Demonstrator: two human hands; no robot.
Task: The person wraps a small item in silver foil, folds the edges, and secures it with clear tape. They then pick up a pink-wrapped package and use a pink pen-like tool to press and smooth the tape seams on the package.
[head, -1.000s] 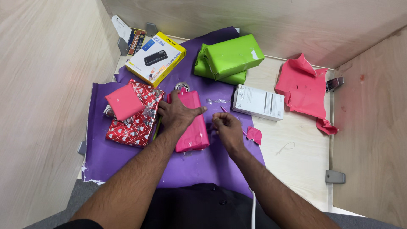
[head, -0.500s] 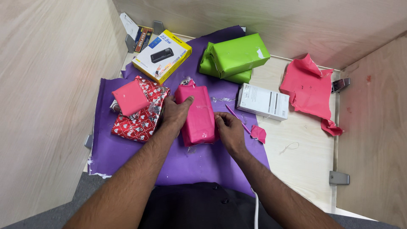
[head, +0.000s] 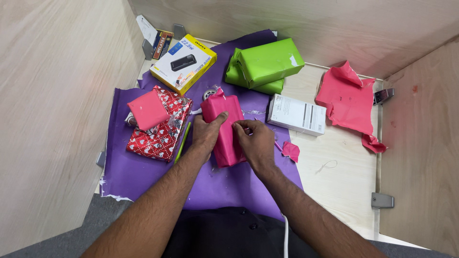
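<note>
Head view: both hands on pink wrapped parcel (head: 224, 129), mid-surface on purple sheet (head: 143, 167); left hand (head: 206, 134) pressing it flat, right hand (head: 256, 141) pinching its right-side seam; sealing step, likely; next needs tape, steady hold.

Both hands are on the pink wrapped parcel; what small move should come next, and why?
Probably press the right hand fingertips flat along the paper edge while the left hand steadies the pink wrapped parcel: the right fingers sit pinched at its top face, and the parcel's far end looks crumpled.
</note>
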